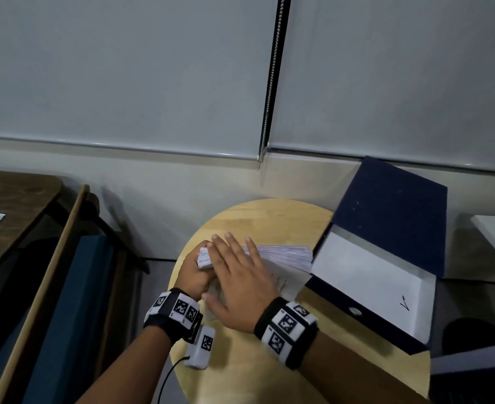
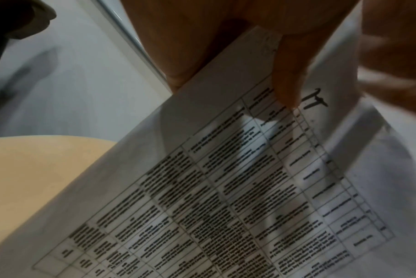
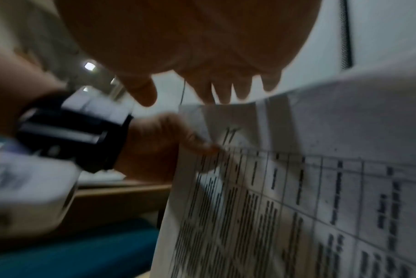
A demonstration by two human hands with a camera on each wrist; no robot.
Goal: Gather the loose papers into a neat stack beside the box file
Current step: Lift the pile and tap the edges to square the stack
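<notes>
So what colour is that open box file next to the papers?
Dark navy blue outside, with a pale white-grey lining inside the box file; the head view shows it best.

Looks like an office. Open navy box file (image 1: 392,217) just right of where the hands grip the stack of printed forms (image 1: 281,253) with tabular text, all on a small round wooden table (image 1: 269,368). Behind the grip: grey roller blinds (image 1: 124,68) with bead chain (image 1: 271,83). Far left of it: dark wood desk (image 1: 10,196), blue upholstered seat (image 1: 74,301).
</notes>
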